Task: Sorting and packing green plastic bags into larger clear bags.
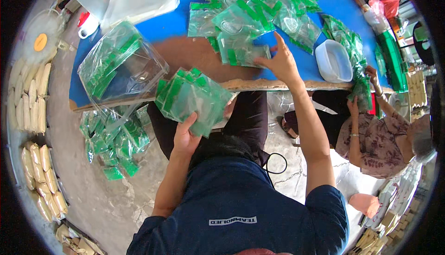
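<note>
My left hand [186, 137] grips a fanned stack of clear plastic pouches with green bands [192, 98], held above my lap by the table's front edge. Over the table, my right hand [283, 64] reaches toward the heap of similar green-banded pouches [245, 18]. Its fingers and thumb are spread apart. The thumb tip is at the edge of the nearest pouch [248, 55]; whether it touches cannot be made out. To the left, a large clear bag [153, 65] with green-banded pouches inside lies over the table's front edge.
More pouches [116, 143] lie on the floor at left. A white plastic tub [333, 61] stands on the blue table [162, 23], right of my hand. At right a co-worker [375, 139] handles green pouches. A red-lidded white container [88, 25] is at the far left.
</note>
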{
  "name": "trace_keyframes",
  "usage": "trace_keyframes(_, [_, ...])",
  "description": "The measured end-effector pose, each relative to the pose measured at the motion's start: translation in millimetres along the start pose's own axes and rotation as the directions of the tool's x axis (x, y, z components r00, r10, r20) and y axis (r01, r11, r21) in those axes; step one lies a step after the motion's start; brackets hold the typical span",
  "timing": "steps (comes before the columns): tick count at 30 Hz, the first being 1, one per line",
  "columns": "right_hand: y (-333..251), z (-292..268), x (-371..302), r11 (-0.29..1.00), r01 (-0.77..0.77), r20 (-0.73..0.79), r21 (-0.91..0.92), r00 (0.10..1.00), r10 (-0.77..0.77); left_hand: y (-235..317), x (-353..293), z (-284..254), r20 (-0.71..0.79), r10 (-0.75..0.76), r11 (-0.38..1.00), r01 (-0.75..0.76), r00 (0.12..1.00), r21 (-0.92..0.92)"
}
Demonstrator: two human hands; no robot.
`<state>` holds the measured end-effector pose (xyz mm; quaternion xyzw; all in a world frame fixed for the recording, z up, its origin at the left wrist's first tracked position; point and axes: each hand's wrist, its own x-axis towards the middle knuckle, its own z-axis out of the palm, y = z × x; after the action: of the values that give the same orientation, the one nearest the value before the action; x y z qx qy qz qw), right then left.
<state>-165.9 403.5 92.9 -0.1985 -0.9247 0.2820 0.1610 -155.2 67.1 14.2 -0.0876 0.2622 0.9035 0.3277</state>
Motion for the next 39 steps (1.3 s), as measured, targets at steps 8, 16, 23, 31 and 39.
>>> trace_keyframes(8, [-57.4,-45.1,-50.9,0.132,-0.444,0.463,0.886,0.854,-0.239,9.6,-3.5,23.2,0.041,-0.004,0.979,-0.005,0.999,0.203])
trace_keyframes(16, [-99.7,59.5,-87.8,0.984,0.151,0.077,0.091,0.984,-0.158,-14.2,5.4,34.8,-0.079,0.176,0.946,-0.146,0.981,0.289])
trace_keyframes(23, [-41.4,42.0,-50.9,0.828,0.556,0.117,-0.075,0.83,-0.546,17.6,1.0,22.2,0.052,0.077,0.95,-0.089,0.996,0.299])
trace_keyframes(31, [-62.3,51.4,1.2,0.83,0.467,-0.083,-0.306,0.855,-0.512,25.8,-7.2,12.6,-0.061,-0.013,0.962,0.029,0.998,0.271])
trace_keyframes(39, [-81.9,38.0,-22.3,0.83,0.349,0.409,0.436,0.745,-0.528,24.4,-3.7,12.4,-0.092,-0.029,0.97,0.05,0.995,0.236])
